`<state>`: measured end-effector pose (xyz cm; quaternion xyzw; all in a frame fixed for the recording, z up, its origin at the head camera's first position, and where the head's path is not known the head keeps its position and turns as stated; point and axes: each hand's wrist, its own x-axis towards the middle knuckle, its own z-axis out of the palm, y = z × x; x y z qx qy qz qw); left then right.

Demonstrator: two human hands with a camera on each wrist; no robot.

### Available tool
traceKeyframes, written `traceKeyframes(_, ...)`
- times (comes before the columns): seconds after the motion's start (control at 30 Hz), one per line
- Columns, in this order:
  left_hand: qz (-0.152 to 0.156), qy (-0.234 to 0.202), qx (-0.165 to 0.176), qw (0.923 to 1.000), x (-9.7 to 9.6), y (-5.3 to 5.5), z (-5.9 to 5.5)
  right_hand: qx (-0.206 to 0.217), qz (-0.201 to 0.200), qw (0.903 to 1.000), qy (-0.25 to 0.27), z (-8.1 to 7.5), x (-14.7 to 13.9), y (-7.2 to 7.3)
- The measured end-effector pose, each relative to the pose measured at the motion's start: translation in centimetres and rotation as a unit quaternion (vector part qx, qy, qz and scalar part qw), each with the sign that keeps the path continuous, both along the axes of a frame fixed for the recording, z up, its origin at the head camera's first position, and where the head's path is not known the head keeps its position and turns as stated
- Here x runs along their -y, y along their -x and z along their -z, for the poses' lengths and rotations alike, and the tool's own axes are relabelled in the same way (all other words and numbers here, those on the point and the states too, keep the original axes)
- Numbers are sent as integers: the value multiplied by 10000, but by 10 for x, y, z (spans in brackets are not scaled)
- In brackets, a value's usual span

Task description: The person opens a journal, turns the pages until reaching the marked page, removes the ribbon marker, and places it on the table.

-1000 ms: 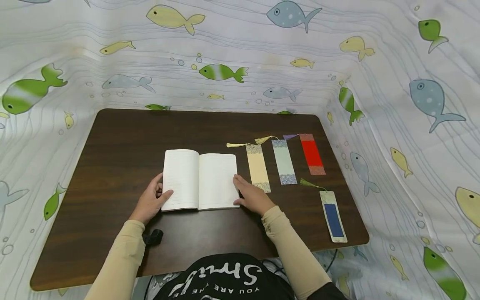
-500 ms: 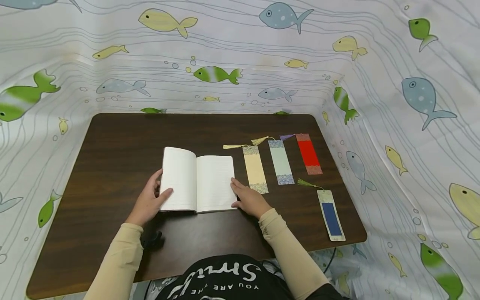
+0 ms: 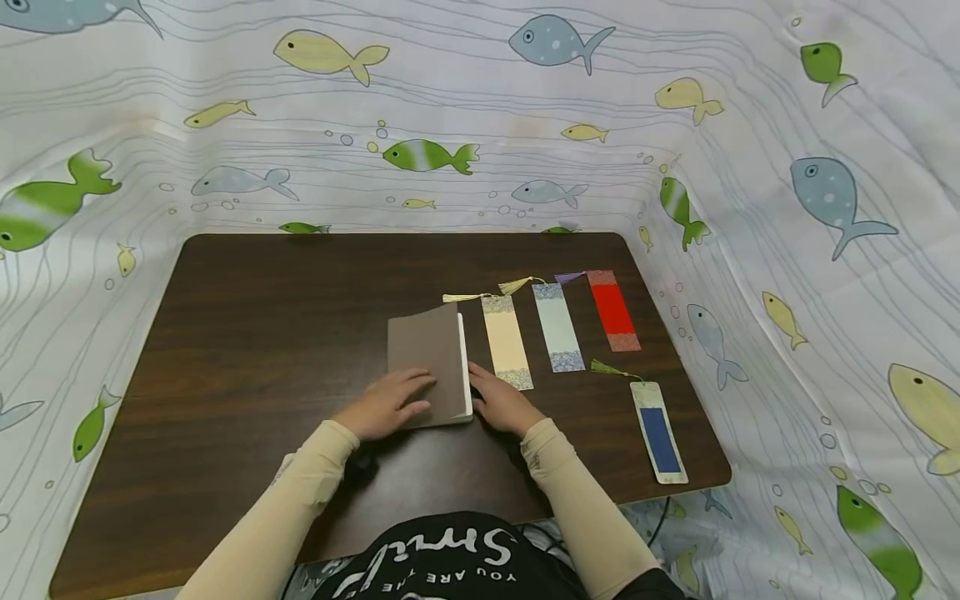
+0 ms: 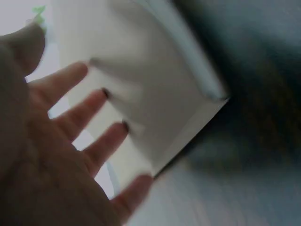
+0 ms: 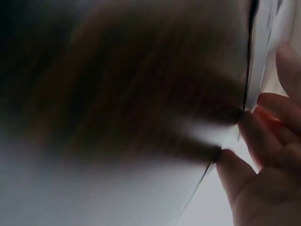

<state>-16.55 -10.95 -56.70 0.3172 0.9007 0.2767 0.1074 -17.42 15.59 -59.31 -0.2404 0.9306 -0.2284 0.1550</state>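
A notebook (image 3: 425,340) with a plain grey-brown cover lies folded over near the middle of the table, its white page edges showing along the right side. My left hand (image 3: 384,406) lies on the lower left of the cover with fingers extended; in the left wrist view its spread fingertips (image 4: 116,131) touch the pale cover near a corner. Along the notebook's right edge rests my right hand (image 3: 504,400). The right wrist view, partly blurred, has its fingertips (image 5: 225,154) against the surface and edge there. Neither hand grips anything.
To the right lie a cream bookmark (image 3: 506,342), a pale green bookmark (image 3: 558,327) and a red bookmark (image 3: 613,310), all tasselled. Nearer the front right corner is a bookmark with a blue panel (image 3: 660,433). A fish-print cloth (image 3: 450,83) surrounds the dark table (image 3: 262,333).
The notebook lay open at white pages earlier; its left half has since been folded over to the right. My left hand moved right with it, while the right hand stayed at the right edge.
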Motion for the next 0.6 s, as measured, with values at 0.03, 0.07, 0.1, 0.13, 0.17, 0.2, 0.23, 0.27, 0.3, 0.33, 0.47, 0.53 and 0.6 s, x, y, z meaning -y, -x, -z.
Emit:
traceKeyframes(0.03,94,337,-124,9993,-2,-1,4,172,91,9996,224,1,-1,1)
traceKeyframes(0.07,158,652,-230,9975,-4,-2,8,374,212,9978,511,1,-1,3)
traceKeyframes(0.1,177,945,-325,9948,-5,-3,11,549,340,9946,808,2,-1,4)
traceKeyframes(0.13,189,1157,-407,9923,-6,-4,13,684,459,9909,1066,2,-2,5)
traceKeyframes(0.17,180,1294,-491,9902,-7,-5,15,768,544,9871,1299,2,-1,6)
traceKeyframes(0.2,158,1391,-587,9884,-7,-7,17,736,564,9862,1374,2,-1,6)
traceKeyframes(0.23,119,1447,-634,9874,-7,-8,18,667,535,9872,1349,2,0,6)
traceKeyframes(0.27,74,1486,-667,9866,-7,-9,19,579,474,9894,1241,2,2,6)
traceKeyframes(0.3,27,1509,-693,9861,-8,-9,20,407,379,9937,977,2,4,5)
traceKeyframes(0.33,-3,1510,-724,9859,-8,-10,20,199,280,9973,655,2,6,4)
traceKeyframes(0.47,-93,1558,-729,9851,-8,-11,22,-564,83,9974,-443,4,14,0)
traceKeyframes(0.53,-114,1555,-718,9852,-8,-9,22,-852,123,9938,-700,5,17,-1)
traceKeyframes(0.6,-97,1571,-630,9855,-8,-8,22,-989,139,9917,-809,5,19,0)
